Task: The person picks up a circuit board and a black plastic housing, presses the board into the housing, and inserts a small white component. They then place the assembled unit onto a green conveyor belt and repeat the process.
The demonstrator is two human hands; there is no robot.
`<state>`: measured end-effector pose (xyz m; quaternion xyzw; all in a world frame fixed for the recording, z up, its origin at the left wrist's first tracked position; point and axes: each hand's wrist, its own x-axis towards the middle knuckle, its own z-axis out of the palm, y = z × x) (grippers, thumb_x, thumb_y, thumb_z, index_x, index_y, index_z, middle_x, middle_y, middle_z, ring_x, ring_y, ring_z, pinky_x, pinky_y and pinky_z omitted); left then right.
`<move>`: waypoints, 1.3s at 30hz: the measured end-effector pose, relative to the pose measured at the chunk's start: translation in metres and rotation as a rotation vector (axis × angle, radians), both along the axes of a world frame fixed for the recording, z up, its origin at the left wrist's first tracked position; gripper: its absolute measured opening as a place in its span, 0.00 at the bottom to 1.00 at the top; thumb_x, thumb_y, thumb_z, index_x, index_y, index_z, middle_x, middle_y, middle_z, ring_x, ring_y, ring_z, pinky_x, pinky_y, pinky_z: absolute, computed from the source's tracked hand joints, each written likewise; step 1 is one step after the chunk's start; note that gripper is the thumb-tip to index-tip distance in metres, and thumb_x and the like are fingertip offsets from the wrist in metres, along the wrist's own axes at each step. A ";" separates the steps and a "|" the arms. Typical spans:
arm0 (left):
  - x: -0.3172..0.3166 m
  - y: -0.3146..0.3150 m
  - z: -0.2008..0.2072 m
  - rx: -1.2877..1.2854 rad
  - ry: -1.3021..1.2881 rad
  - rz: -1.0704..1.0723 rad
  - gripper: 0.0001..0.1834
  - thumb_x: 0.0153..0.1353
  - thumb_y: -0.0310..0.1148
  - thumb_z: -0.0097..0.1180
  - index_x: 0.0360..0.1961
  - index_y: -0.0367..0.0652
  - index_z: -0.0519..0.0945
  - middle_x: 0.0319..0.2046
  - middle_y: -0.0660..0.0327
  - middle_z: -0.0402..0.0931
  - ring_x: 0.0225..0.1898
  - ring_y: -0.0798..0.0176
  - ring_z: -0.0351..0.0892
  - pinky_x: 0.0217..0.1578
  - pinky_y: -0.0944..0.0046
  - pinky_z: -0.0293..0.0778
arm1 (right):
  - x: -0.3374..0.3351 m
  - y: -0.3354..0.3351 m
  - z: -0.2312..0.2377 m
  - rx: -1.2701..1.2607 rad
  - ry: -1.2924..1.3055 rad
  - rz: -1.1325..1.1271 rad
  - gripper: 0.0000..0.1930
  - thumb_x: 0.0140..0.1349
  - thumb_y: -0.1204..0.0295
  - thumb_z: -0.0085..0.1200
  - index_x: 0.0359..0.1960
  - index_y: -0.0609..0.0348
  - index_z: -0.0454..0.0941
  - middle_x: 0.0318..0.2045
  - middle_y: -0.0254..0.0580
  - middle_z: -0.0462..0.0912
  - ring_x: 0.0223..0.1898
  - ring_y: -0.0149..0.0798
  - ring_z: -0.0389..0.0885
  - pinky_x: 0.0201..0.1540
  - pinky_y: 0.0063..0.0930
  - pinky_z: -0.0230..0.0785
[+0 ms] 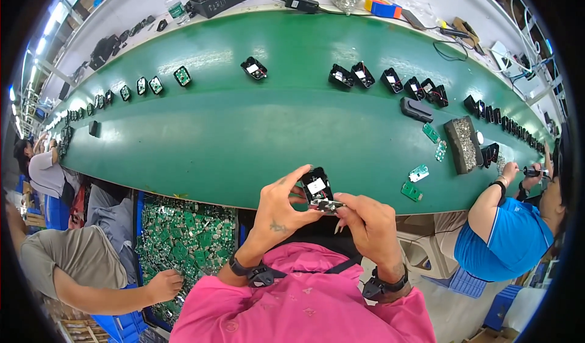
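Note:
My left hand [277, 208] grips a small black plastic housing [315, 175] near the table's front edge. A white block sits inside the housing, its cavity facing up. At the housing's near end is a small circuit board [329, 205], tilted and partly covered by fingers. The thumb and fingers of my right hand [370, 222] pinch the board's right end. Whether the board touches the housing all along its edge I cannot tell. To the right on the table lie several loose green circuit boards [412, 190] and a white-topped one [418, 173].
Black housings [392, 80] stand in a long row across the green table [213, 136]. A dark tray of small metal parts [462, 145] is at the right. Left of me is a bin of green boards [186, 239], with a co-worker's hand [165, 285] over it. Another person [512, 233] works at the right.

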<state>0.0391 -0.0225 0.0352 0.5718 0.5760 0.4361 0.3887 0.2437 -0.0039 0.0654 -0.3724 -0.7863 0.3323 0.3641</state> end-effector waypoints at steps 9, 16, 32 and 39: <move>0.013 -0.012 0.020 -0.092 -0.155 -0.084 0.45 0.45 0.26 0.75 0.66 0.35 0.68 0.53 0.53 0.76 0.43 0.63 0.84 0.44 0.64 0.84 | 0.000 0.002 -0.006 -0.082 0.032 -0.075 0.13 0.64 0.79 0.59 0.50 0.64 0.79 0.24 0.43 0.82 0.21 0.31 0.79 0.26 0.26 0.70; 0.019 -0.007 0.006 -0.172 -0.624 -0.237 0.33 0.59 0.17 0.59 0.67 0.36 0.66 0.55 0.60 0.71 0.56 0.67 0.75 0.59 0.64 0.72 | 0.002 0.003 -0.016 -0.166 0.108 -0.230 0.16 0.60 0.77 0.64 0.50 0.63 0.78 0.22 0.40 0.79 0.22 0.30 0.76 0.26 0.24 0.67; 0.034 -0.021 0.009 -0.282 -0.691 -0.121 0.23 0.68 0.23 0.50 0.65 0.41 0.71 0.50 0.62 0.76 0.44 0.74 0.74 0.41 0.69 0.77 | -0.016 -0.001 -0.008 0.084 -0.005 -0.019 0.03 0.60 0.81 0.58 0.34 0.65 0.77 0.27 0.46 0.77 0.27 0.44 0.75 0.31 0.34 0.66; 0.038 -0.020 0.008 0.247 -0.053 0.092 0.22 0.65 0.23 0.51 0.61 0.40 0.76 0.54 0.51 0.74 0.43 0.61 0.79 0.39 0.69 0.78 | -0.021 -0.010 -0.009 0.250 -0.077 -0.199 0.02 0.63 0.81 0.55 0.35 0.63 0.75 0.30 0.50 0.76 0.31 0.55 0.76 0.34 0.45 0.69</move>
